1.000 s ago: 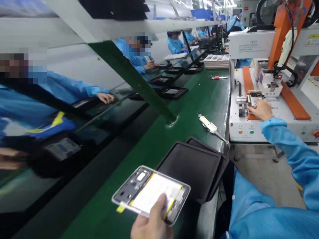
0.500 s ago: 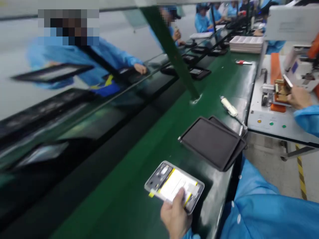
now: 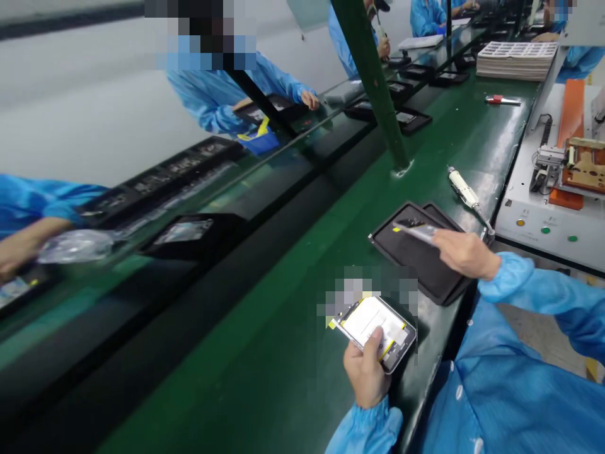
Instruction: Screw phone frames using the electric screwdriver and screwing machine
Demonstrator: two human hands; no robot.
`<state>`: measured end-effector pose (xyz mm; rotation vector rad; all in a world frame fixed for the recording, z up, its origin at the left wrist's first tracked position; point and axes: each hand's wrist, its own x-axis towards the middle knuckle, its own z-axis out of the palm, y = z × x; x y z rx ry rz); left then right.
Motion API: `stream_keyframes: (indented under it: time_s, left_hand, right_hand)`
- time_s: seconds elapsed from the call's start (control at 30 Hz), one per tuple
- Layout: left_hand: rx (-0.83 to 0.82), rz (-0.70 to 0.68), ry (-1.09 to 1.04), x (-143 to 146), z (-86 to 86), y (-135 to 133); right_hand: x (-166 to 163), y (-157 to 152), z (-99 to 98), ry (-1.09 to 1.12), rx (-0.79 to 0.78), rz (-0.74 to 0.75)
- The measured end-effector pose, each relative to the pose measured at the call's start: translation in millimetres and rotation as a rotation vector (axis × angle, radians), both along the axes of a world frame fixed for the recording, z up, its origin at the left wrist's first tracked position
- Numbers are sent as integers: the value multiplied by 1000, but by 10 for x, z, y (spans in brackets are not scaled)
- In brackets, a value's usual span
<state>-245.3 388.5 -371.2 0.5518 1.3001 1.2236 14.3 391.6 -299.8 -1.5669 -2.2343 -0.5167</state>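
Observation:
My left hand (image 3: 367, 372) is closed on an opened phone (image 3: 378, 325), thumb on top, above the green bench. Its white battery with yellow edging faces up; the far end is blurred out. My right hand (image 3: 466, 253) pinches a second phone (image 3: 416, 232) by its near end, with a yellow tab at the far end. This phone is tilted and hangs above the upper of two stacked black trays (image 3: 437, 277); whether it touches the tray, I cannot tell. Beyond the trays lies a white electric screwdriver (image 3: 463, 188) with its cable.
A machine with an orange fixture (image 3: 586, 165) and coloured buttons stands at the right. A green post (image 3: 378, 94) rises from the bench. Along the left runs a dark conveyor line with black trays (image 3: 189, 234). Paper-like stacked sheets (image 3: 515, 62) lie farther back. Co-workers sit across the line.
My right hand has come from the machine's fixture to above the black trays, carrying a phone. My left hand still holds its phone. The view has shifted left.

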Motion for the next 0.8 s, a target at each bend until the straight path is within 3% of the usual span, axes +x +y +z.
stream_keyframes:
  time_s: [0.07, 0.13, 0.2, 0.3, 0.37, 0.43, 0.53, 0.6, 0.7, 0.73, 0.8]
  left_hand:
    - [5, -35, 22, -63, 48, -81]
    - [31, -124, 78, -107, 102, -176]
    - [137, -288, 211, -73, 163, -261]
    - [501, -600, 510, 180, 283, -330]
    - [764, -728, 637, 430, 390, -338]
    - [927, -809, 647, 647, 506, -322]
    - [1015, -828, 617, 779, 588, -235]
    - [959, -644, 681, 746, 503, -121]
    - [768, -262, 738, 642, 169, 109]
    - [703, -210, 726, 616, 36, 186]
    - [621, -234, 707, 590, -193, 317]
  right_hand:
    - [-158, 19, -44, 62, -298, 29]
    - [-250, -111, -17, 225, -394, 86]
    - [-352, -309, 37, 467, -349, 139]
    - [-588, -533, 63, 740, -256, 90]
    - [-675, -553, 52, 806, -147, 28]
    - [-539, -505, 108, 800, 21, -7]
    - [202, -480, 459, 647, 254, -137]
    - [966, -498, 809, 526, 360, -355]
    - [2156, -449, 1215, 443, 389, -778]
    - [2481, -408, 1275, 428, 378, -902]
    - [2945, -310, 1278, 428, 308, -1102]
